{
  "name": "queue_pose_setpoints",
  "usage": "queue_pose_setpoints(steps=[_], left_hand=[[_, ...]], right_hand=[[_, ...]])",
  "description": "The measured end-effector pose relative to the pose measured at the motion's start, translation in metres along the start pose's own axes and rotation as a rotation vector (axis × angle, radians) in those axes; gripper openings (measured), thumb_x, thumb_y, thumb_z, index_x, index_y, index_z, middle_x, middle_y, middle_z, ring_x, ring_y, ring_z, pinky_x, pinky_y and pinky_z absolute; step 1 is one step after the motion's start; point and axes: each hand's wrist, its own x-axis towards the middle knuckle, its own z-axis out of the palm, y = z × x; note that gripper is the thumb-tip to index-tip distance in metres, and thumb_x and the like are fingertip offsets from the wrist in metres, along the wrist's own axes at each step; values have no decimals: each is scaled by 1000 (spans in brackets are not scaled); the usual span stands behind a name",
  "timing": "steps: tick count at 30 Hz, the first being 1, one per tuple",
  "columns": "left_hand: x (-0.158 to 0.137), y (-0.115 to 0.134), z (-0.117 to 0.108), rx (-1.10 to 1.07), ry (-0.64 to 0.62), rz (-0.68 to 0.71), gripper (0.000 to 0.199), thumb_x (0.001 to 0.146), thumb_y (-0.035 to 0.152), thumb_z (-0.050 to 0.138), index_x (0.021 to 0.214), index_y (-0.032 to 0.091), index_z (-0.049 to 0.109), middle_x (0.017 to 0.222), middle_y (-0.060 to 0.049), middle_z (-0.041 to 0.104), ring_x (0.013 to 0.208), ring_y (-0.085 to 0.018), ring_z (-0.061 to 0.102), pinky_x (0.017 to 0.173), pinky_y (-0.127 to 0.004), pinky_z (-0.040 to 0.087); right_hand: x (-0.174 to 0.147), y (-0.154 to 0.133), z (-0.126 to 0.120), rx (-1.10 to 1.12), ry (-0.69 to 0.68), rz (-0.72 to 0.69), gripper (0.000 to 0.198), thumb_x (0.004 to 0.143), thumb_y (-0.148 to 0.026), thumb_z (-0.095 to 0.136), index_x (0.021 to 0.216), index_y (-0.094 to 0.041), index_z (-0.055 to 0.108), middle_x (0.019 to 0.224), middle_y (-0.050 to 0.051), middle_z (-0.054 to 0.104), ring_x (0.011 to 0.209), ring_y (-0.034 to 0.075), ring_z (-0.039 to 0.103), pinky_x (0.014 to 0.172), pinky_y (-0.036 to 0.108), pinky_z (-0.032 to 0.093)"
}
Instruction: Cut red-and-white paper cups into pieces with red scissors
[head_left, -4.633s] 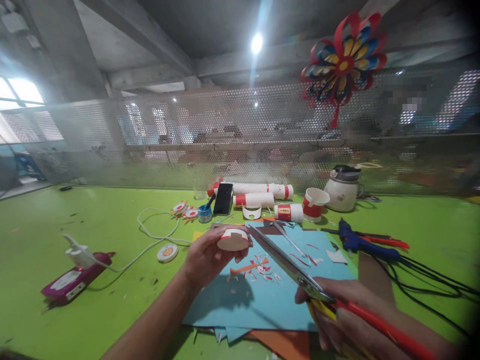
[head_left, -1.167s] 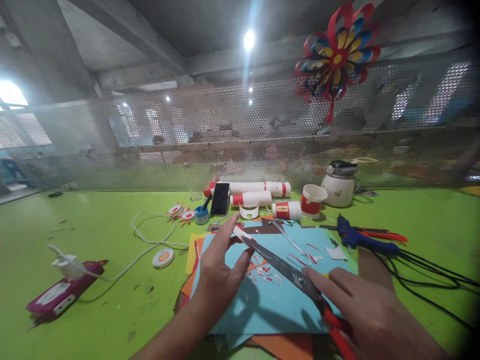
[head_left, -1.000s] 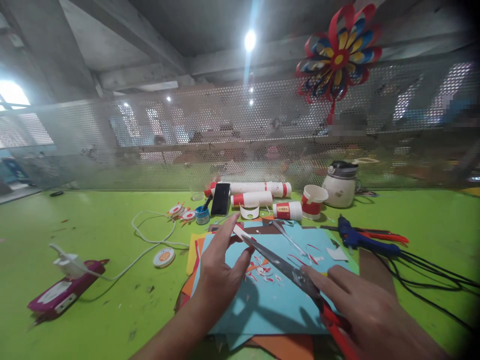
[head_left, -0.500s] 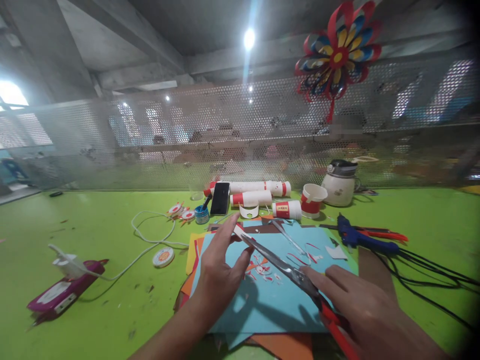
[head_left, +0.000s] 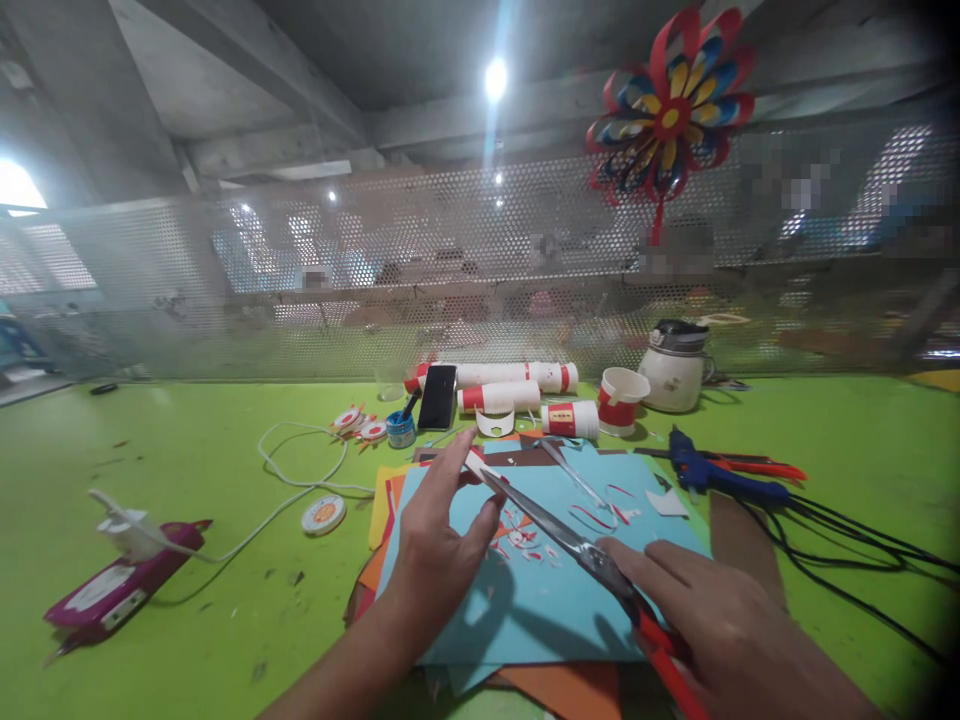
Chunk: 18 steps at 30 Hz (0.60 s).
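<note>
My left hand (head_left: 442, 520) pinches a small white and red piece of paper cup (head_left: 476, 464) between thumb and fingers. In my right hand (head_left: 712, 610) are red-handled scissors (head_left: 581, 548), their blades pointing up and left to the piece. The blade tips meet its lower right edge. Under both hands lies a sheet of light blue paper (head_left: 585, 620) on a stack of coloured paper. Red and white clippings (head_left: 525, 538) are scattered on the sheet, with thin curled strips and a white scrap (head_left: 667, 503) to the right.
Stacked paper cups (head_left: 499, 397), a phone (head_left: 438, 397), a paint jar (head_left: 401, 429), a cut cup (head_left: 622, 400) and a kettle-like jug (head_left: 673, 366) stand behind. A blue glue gun (head_left: 720, 478) with black cables lies right; a purple power strip (head_left: 131, 580) and white cord lie left.
Both hands keep their hold on the cup piece and the scissors. The scissor blades look slightly closer together; the whole view has shifted a little.
</note>
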Motion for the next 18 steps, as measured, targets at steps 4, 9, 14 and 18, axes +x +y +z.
queue_pose_setpoints(steps=[4, 9, 14, 18], left_hand=[[-1, -2, 0, 5, -3, 3, 55, 82, 16, 58, 135, 20, 45, 134, -13, 53, 112, -23, 58, 95, -41, 53], [1, -2, -2, 41, 1, 20, 54, 79, 15, 59, 132, 19, 48, 131, -12, 55, 114, -22, 57, 94, -39, 54], [4, 1, -4, 97, 15, 39, 51, 78, 15, 61, 128, 19, 51, 125, -11, 60, 105, -21, 62, 91, -37, 55], [6, 2, -2, -10, 14, -12, 47, 78, 17, 63, 125, 18, 54, 119, -10, 64, 96, -18, 66, 88, -34, 57]], right_hand=[[0, -1, -3, -1, 1, 2, 39, 78, -6, 44, 115, -9, 57, 70, 8, 63, 57, 24, 64, 47, 35, 53], [1, -1, -3, 42, -66, 67, 35, 81, -10, 46, 114, -15, 56, 74, 7, 64, 62, 25, 64, 52, 40, 54], [0, 4, -5, 49, -53, 90, 32, 81, -10, 43, 109, -17, 57, 74, 8, 64, 63, 26, 65, 51, 41, 54], [-4, 17, -10, -37, 107, 127, 34, 82, -13, 45, 114, -19, 55, 84, 11, 69, 67, 27, 67, 55, 41, 56]])
